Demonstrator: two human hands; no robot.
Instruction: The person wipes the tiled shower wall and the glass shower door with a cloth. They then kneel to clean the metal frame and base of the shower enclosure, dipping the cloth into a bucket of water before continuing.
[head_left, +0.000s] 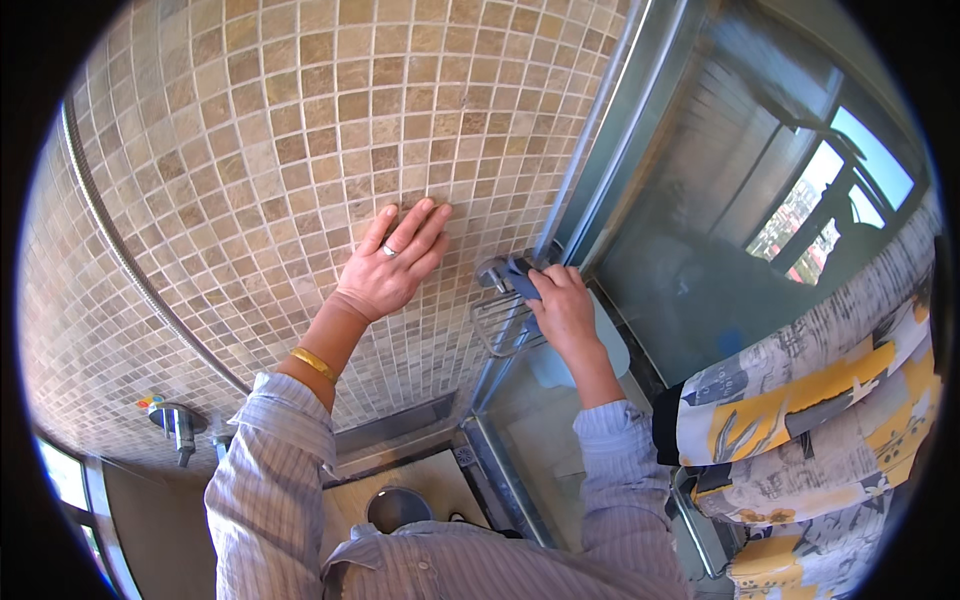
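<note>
My left hand (394, 266) lies flat against the mosaic tile wall (322, 135), fingers slightly spread, a ring on one finger. In my right hand (559, 304) is a dark blue cloth (523, 279), pressed at the round chrome wall mount (492, 274) beside the metal frame of the glass shower screen (592, 202). Just below the cloth, a wire basket shelf (499, 330) sticks out from the wall. My right palm and part of the cloth are hidden from view.
A shower curtain (810, 405) with a yellow and grey print hangs at the right. At the left are a metal shower hose (135, 262) and a chrome mixer tap (180, 426). A round dark basin (397, 510) stands on the floor, near a drain (464, 456).
</note>
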